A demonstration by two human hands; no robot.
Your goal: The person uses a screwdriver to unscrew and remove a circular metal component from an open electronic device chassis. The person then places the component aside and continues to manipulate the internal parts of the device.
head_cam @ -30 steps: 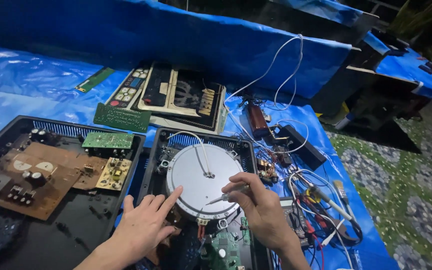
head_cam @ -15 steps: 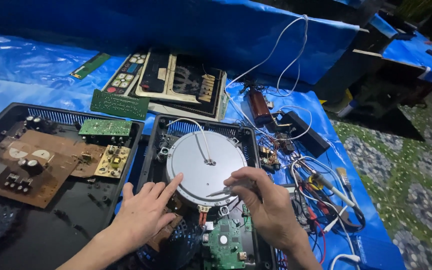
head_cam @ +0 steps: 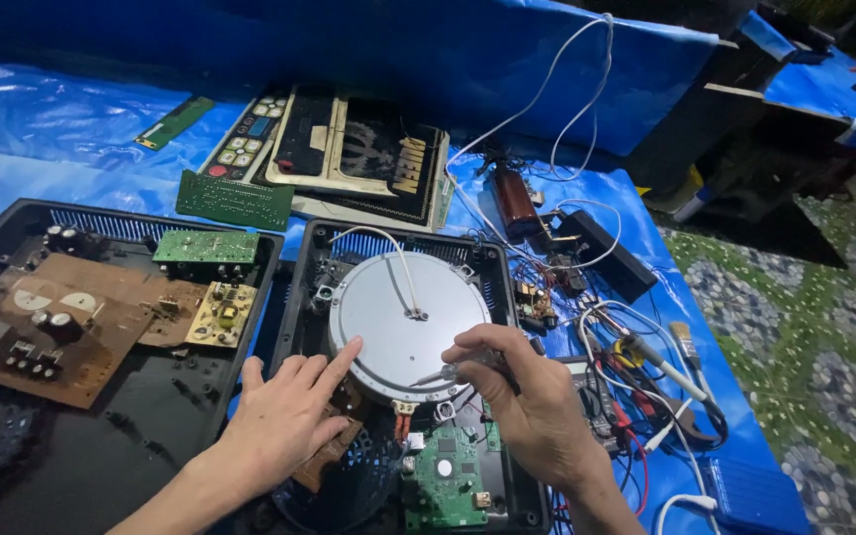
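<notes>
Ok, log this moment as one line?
left hand: flat on round grey disc edge | right hand: holds screwdriver, tip on disc | open black casing

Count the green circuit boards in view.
5: a strip far left, one on the tarp, one in the left casing, one below the disc, one edge-on under the panels. More may be hidden.

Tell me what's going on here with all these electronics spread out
A person is working on an opened black appliance case lying on a blue tarp. The left hand rests on the edge of the round grey disc inside it, index finger pointing across the rim. The right hand holds a thin metal tool, tip down at the disc's lower edge. A green circuit board sits below the disc. Another opened case with brown boards lies to the left, and loose wires to the right.
</notes>
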